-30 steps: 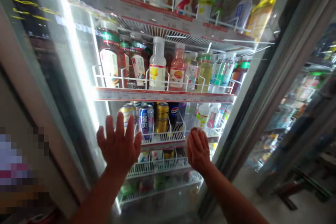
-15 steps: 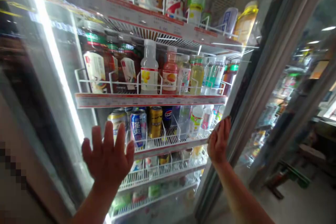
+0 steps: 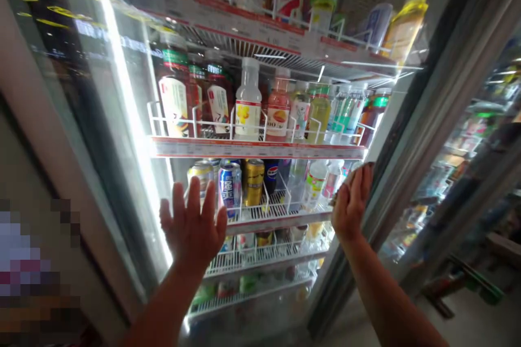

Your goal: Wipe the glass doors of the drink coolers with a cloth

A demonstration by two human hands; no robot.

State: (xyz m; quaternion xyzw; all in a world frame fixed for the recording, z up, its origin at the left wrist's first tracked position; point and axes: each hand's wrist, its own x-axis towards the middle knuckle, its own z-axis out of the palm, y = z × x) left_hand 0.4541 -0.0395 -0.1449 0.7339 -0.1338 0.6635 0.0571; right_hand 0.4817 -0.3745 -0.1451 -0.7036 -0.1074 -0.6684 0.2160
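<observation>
My left hand point(image 3: 193, 222) is raised with its fingers spread and holds nothing that I can see. It is in front of the glass of a drinks cooler, below a blue can point(image 3: 230, 187) and a gold can point(image 3: 254, 181). Whether the palm touches the glass, I cannot tell. My right hand point(image 3: 352, 200) is upright near the cooler's right door frame point(image 3: 382, 195), fingers stretched out and close together. It seems to lie against the glass; the palm side is partly hidden. Behind the glass near it are clear bottles point(image 3: 315, 184).
Wire shelves with a price strip point(image 3: 256, 149) carry several bottles, among them a pink drink bottle point(image 3: 279, 108) and a white-capped bottle point(image 3: 248, 103). A bright light strip point(image 3: 122, 92) runs down the left side. At the right, a green-edged object point(image 3: 476, 282) is near the floor.
The cooler and both hands have shifted rightward in the picture as the view turned slightly left. The hands keep nearly the same pose.
</observation>
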